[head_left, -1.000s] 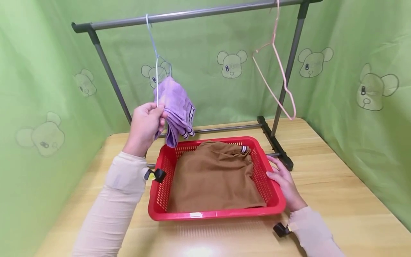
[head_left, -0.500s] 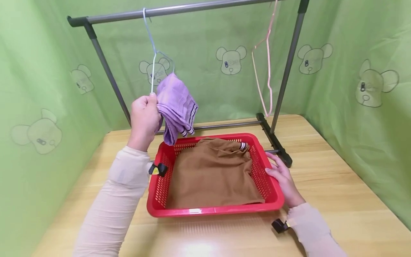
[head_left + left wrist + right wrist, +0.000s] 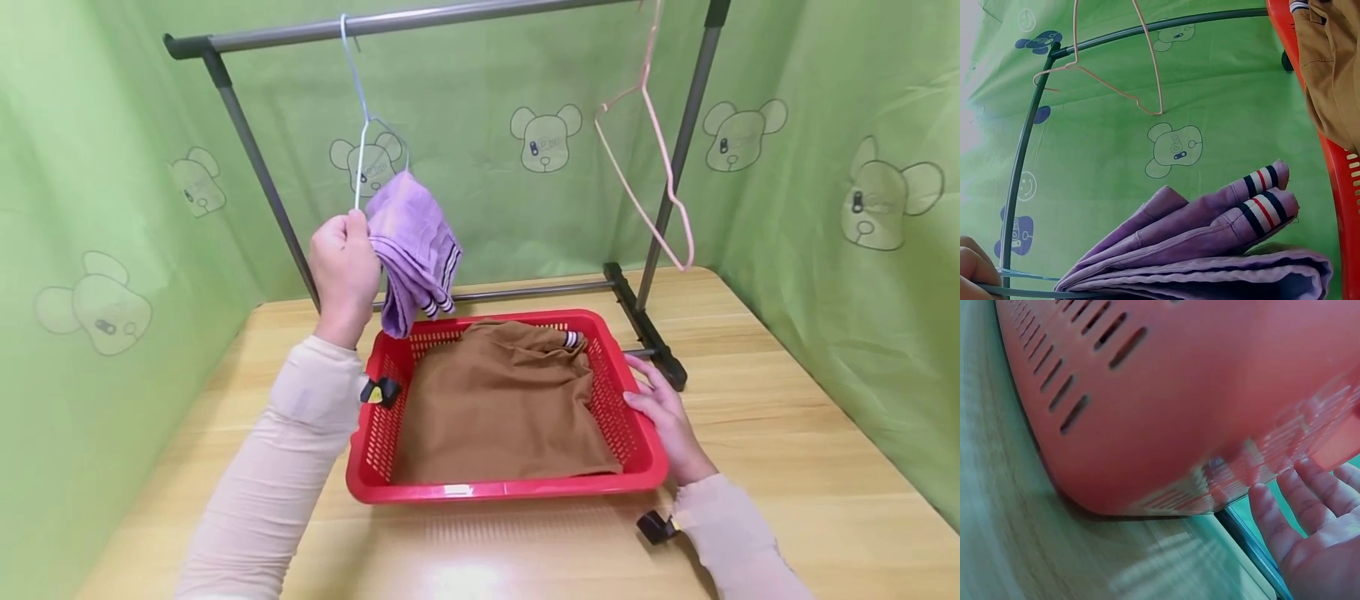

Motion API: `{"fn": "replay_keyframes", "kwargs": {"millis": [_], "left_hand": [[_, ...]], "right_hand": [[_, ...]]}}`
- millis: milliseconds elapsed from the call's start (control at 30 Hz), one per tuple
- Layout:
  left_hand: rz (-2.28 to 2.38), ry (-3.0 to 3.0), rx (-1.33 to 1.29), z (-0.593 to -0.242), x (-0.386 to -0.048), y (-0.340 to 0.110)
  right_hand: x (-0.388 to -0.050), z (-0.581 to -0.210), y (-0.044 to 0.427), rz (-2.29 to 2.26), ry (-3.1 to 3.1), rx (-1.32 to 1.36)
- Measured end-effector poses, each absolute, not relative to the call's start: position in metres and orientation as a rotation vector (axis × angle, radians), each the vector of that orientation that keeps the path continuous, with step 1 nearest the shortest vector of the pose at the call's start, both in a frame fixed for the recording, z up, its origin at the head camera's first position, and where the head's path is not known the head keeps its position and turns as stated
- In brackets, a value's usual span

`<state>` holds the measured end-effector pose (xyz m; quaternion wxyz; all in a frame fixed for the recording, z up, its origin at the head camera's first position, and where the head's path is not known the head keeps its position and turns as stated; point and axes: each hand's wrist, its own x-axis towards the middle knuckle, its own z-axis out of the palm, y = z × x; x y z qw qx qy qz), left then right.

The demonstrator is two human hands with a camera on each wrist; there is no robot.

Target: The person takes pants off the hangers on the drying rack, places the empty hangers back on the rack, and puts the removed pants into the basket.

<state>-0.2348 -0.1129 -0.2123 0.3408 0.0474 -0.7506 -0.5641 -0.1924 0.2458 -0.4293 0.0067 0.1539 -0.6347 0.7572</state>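
My left hand point(image 3: 345, 265) grips the near side of a light blue wire hanger point(image 3: 361, 158), which hangs from the rack's bar. A folded purple garment point(image 3: 412, 233) with striped cuffs drapes over this hanger, just right of the hand. In the left wrist view, the purple garment point(image 3: 1210, 231) shows its layered folds and dark, white and red bands. My right hand point(image 3: 671, 421) holds the right side of a red plastic basket point(image 3: 510, 492), thumb on the rim. Its fingers point(image 3: 1310, 494) touch the outer wall in the right wrist view. A brown garment point(image 3: 502, 408) lies in the basket.
The grey clothes rack point(image 3: 450, 17) stands behind the basket, with a black foot point(image 3: 645, 325) at the right. A bare pink hanger point(image 3: 658, 142) hangs on its right part. Green curtain point(image 3: 480, 217) surrounds the wooden table point(image 3: 795, 433).
My left hand has shifted up and its back now faces the camera, still on the hanger. The purple garment has moved slightly right. The pink hanger has swung; the right hand stays on the basket.
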Motion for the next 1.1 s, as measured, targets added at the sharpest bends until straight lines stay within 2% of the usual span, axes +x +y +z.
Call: {"fn": "replay_keyframes", "kwargs": {"millis": [1100], "left_hand": [[-1.421,-1.779,0.033,-0.2071,-0.2318,-0.1114]], "right_hand": [[-0.1927,-0.4299,0.2463,2.364,-1.986,0.468]]}}
